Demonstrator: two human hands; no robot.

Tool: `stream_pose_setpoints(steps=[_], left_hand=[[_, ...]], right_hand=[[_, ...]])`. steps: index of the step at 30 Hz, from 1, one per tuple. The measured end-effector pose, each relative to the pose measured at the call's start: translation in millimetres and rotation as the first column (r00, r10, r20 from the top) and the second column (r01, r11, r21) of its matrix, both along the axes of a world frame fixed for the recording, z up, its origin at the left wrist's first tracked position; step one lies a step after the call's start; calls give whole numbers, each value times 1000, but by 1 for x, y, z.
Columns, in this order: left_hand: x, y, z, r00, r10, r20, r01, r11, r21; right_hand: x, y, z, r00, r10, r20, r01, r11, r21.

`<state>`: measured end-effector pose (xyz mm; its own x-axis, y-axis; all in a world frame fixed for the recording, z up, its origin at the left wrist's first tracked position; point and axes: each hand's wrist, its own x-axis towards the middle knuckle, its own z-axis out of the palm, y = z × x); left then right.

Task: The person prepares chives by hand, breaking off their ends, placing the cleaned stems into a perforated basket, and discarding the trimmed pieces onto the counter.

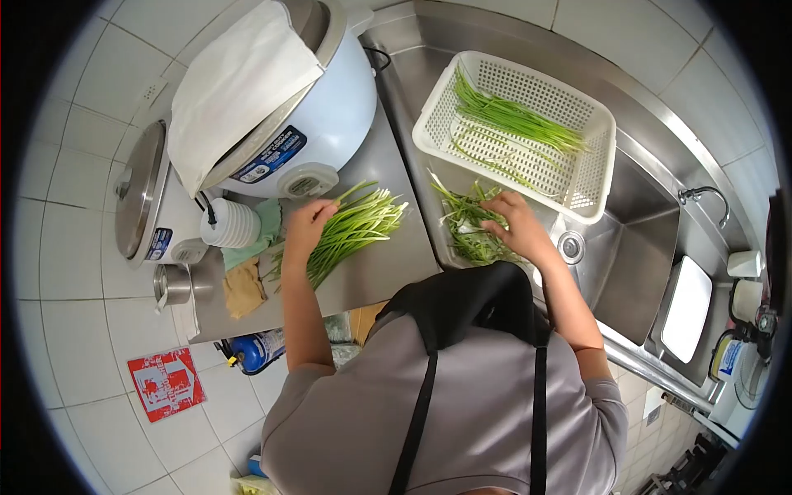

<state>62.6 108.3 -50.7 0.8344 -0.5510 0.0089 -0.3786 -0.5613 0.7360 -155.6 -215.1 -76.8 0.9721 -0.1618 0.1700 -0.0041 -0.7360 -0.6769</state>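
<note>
My left hand is closed in a pinch on a green stalk at the upper left edge of a bunch of green stalks with pale ends, which lies on the steel counter. Over a loose heap of green trimmings at the sink's edge is my right hand, its fingers curved and apart, with nothing visible between them. Behind it, a white perforated basket holds a bundle of long green stalks and some scattered strands.
A large pale blue rice cooker with a white cloth stands at the back left. Near it are stacked white cups, a green cloth and a tan cloth. The sink basin and tap are at the right.
</note>
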Motion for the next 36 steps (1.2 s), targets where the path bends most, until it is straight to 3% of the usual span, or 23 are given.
stream_pose_setpoints(steps=[6,9,11,12,15,18,21,25,27,30,33,36], left_hand=[[-2,26,-12,998,-25,-62,37,980,197],[-4,32,-14,995,-104,0,99,951,292],[-12,24,-22,987,-108,116,53,914,402],[-16,18,-25,978,-116,175,25,891,453],[-17,9,-30,983,-124,135,21,807,590],[-10,7,-39,954,-175,242,22,848,529],[-11,2,-30,976,-137,168,37,870,492],[-19,7,-50,961,-211,177,133,919,371],[-25,9,-49,968,-183,171,113,929,353],[-36,1,-30,958,-182,222,76,908,413],[-40,-5,-20,952,-167,257,56,920,389],[-47,-18,-3,944,-143,299,76,971,227]], right_hand=[[-2,-23,30,1000,31,2,-31,999,-11],[-2,-41,43,1000,2,-19,-2,1000,6],[1,-56,49,1000,-8,-25,8,1000,-1],[5,-66,49,999,-18,-42,21,998,62],[18,-103,44,994,-67,-81,82,977,195],[36,-141,21,983,-139,-116,161,966,205],[54,-174,1,964,-213,-157,238,957,163],[82,-204,-38,934,-337,-118,345,937,56],[94,-197,-37,911,-389,-139,381,921,-79],[121,-220,-90,783,-547,-298,399,808,-434],[107,-205,-92,712,-680,-176,539,690,-483],[103,-204,-81,685,-618,-386,386,757,-527]])
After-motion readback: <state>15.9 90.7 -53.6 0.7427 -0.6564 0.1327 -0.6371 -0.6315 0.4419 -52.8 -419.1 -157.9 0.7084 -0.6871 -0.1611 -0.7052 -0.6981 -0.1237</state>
